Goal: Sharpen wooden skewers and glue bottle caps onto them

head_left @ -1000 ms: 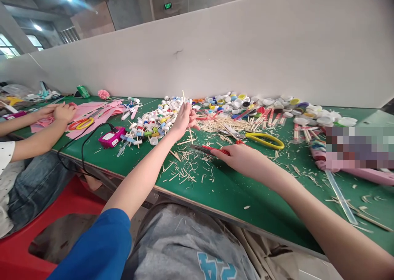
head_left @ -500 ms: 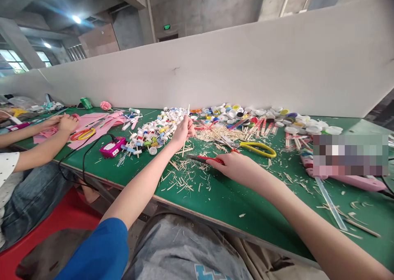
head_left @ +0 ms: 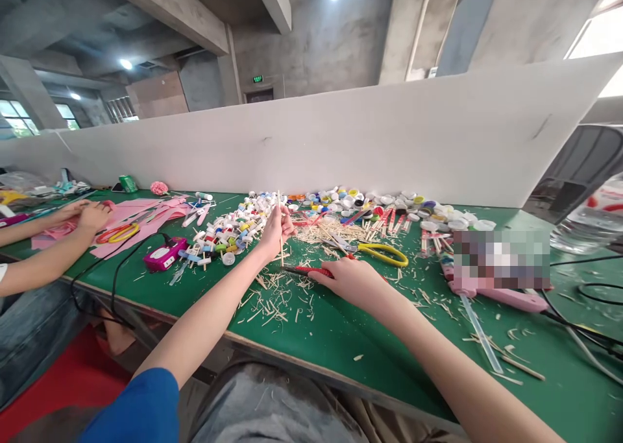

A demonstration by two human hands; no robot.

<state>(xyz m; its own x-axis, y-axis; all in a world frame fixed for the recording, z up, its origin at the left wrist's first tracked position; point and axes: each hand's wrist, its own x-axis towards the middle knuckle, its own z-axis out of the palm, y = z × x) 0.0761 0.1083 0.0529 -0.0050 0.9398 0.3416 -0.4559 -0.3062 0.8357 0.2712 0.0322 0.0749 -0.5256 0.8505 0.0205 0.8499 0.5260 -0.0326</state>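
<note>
My left hand (head_left: 276,230) is closed round a thin wooden stick (head_left: 280,203) that it holds upright above the green table (head_left: 350,320). My right hand (head_left: 351,279) rests on the table and grips a red-handled cutter (head_left: 311,271) whose tip points left toward the stick. Wood shavings (head_left: 282,297) litter the table under and between both hands. A heap of cut sticks (head_left: 331,231) lies just behind them.
Yellow-handled scissors (head_left: 384,253) lie right of the stick heap. Bottle caps (head_left: 389,204) and cap-and-stick pieces (head_left: 228,229) spread along the back. A pink glue gun (head_left: 501,295) lies at right, a pink device (head_left: 160,256) with a black cable at left. Another person's hands (head_left: 82,216) work on pink sheets at far left.
The view has tilted up. My left hand has turned the stick from a slant to upright and drawn a little nearer the cutter. My right hand keeps its grip on the cutter.
</note>
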